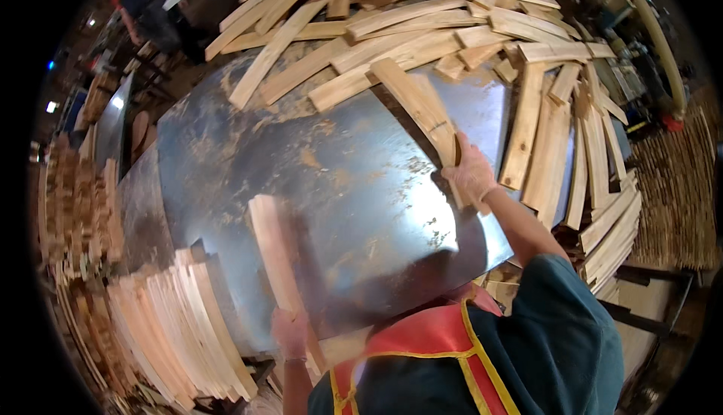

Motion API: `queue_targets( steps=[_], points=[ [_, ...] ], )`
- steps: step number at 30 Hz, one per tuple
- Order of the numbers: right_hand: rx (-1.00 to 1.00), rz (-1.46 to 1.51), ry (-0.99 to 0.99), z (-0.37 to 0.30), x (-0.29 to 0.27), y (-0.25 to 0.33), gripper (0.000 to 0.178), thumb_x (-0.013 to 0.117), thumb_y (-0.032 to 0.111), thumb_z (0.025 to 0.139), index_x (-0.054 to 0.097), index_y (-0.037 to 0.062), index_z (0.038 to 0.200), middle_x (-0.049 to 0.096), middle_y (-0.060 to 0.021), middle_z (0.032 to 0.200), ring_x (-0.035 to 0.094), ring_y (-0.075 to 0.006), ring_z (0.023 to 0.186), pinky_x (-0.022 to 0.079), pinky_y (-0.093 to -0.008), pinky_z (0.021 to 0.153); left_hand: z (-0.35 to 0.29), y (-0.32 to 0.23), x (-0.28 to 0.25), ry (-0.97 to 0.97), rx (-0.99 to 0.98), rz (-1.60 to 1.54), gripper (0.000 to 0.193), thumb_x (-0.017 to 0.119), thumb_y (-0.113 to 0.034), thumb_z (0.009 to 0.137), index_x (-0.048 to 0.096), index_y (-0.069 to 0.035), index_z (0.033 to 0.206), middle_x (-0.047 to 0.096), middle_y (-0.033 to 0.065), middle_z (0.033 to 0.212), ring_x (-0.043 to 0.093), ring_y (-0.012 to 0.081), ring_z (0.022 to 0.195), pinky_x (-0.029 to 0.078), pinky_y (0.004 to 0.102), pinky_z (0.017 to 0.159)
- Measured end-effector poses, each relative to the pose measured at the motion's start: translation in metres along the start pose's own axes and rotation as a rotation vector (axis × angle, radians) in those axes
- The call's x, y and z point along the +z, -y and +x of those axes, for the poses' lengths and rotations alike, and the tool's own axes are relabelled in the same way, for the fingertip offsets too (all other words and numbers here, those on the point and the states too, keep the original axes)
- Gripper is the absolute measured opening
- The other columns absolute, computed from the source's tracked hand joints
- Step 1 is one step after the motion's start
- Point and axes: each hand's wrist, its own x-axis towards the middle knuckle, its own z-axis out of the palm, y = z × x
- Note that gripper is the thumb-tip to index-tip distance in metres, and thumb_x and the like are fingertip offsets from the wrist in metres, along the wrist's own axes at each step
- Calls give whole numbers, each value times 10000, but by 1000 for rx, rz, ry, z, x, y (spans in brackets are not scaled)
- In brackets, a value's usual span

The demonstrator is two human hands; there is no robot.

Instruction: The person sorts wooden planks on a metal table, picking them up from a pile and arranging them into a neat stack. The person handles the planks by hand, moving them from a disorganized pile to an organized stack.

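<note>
My left hand [289, 332], low in the view and slightly blurred, is closed round the near end of a pale wooden board [273, 249]. That board slants up and away over a shiny metal tabletop [346, 166]. Over the right half of the table, my right hand [473, 175] grips the near end of another wooden board [413, 102]. Its far end reaches the edge of the heap of boards. Blur along its right side hides whether a second piece lies against it. Both hands seem to wear thin pale gloves.
A loose heap of boards [399, 35] covers the table's far side. More boards [550, 140] lie along its right. A neat row of boards [188, 324] stands at the near left. Tall stacks [674, 189] rise at the far right. A person in red [147, 1] stands at the far left.
</note>
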Motion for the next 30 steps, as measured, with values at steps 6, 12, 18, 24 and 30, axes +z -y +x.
queue_targets(
  steps=[6, 12, 18, 24, 30],
  points=[
    [-18, 1202, 631, -149, 127, 106, 1118, 823, 144, 841, 130, 34, 1711, 583, -222, 1469, 611, -303, 1270, 525, -389, 1080, -5, -35, -28, 78, -108, -61, 526, 743, -300, 884, 646, -5, 1308, 717, 260, 1209, 691, 430, 1153, 545, 519, 971],
    [-610, -82, 1012, -242, 204, 205, 1033, 663, 694, 884, 386, -26, 1571, 693, -316, 1286, 644, -486, 1234, 517, -487, 1029, -19, -54, -52, 30, -44, -284, 1030, 777, -430, 860, 263, -82, 1682, 575, 253, 1508, 629, 394, 1312, 485, 471, 1121],
    [-653, 104, 1017, -267, 215, 184, 765, 700, 558, 906, 525, 198, 1557, 740, -151, 1255, 705, -331, 1142, 537, -425, 995, 3, -50, -72, 135, -153, 215, 1167, 812, -441, 830, 110, -152, 1717, 436, 170, 1594, 609, 387, 1325, 518, 456, 1116],
    [-110, 649, 851, -237, 154, 94, 749, 727, 409, 951, 487, 116, 1597, 732, -131, 1273, 682, -253, 1174, 521, -346, 1032, -5, 58, -109, -291, -51, 228, 769, 627, -531, 997, 505, 7, 1532, 589, 265, 1468, 560, 410, 1364, 439, 487, 1172],
    [-100, 625, 180, -157, 114, -8, 783, 754, 420, 915, 524, -3, 1532, 755, -174, 1216, 717, -264, 1109, 552, -350, 995, -19, 185, -102, -279, -247, 701, 847, 629, -514, 989, 370, -29, 1634, 418, 167, 1680, 444, 357, 1506, 389, 463, 1224]
  ],
)
